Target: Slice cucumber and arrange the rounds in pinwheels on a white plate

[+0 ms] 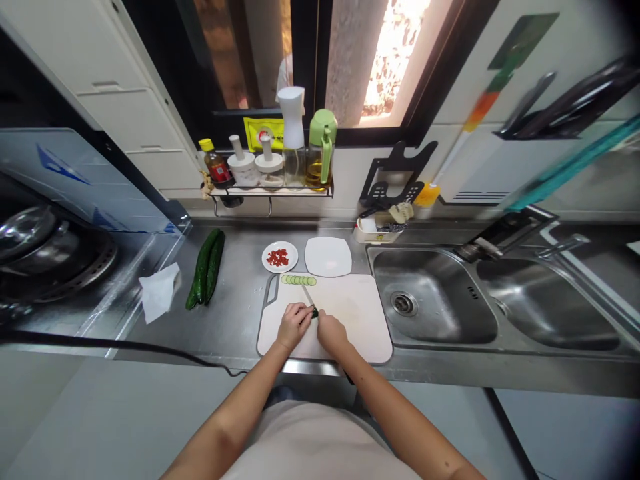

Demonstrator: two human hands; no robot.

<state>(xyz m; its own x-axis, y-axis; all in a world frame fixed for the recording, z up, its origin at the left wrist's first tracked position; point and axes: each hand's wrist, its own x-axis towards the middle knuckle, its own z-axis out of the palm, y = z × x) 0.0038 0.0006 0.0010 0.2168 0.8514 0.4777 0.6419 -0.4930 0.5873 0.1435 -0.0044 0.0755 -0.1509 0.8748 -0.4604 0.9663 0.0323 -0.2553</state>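
On the white cutting board [350, 333], my left hand [294, 325] is closed on a short dark green piece of cucumber [315, 312]. My right hand [331, 333] is wrapped round the handle of a knife [309, 295], whose thin blade points up and left past the cucumber piece. The handle itself is hidden in my fist. Along the board's far edge lies an overlapping row of pale green cucumber slices [299, 280]. Just beyond the board stand a small white plate of chopped red pieces [278, 258] and a white square plate [329, 257].
Whole cucumbers [206, 268] and a crumpled white paper [160, 292] lie to the left. A double steel sink [435, 327] is at the right. Bottles and jars stand on a wall rack [273, 192]. A stove with a pot [40, 240] is far left.
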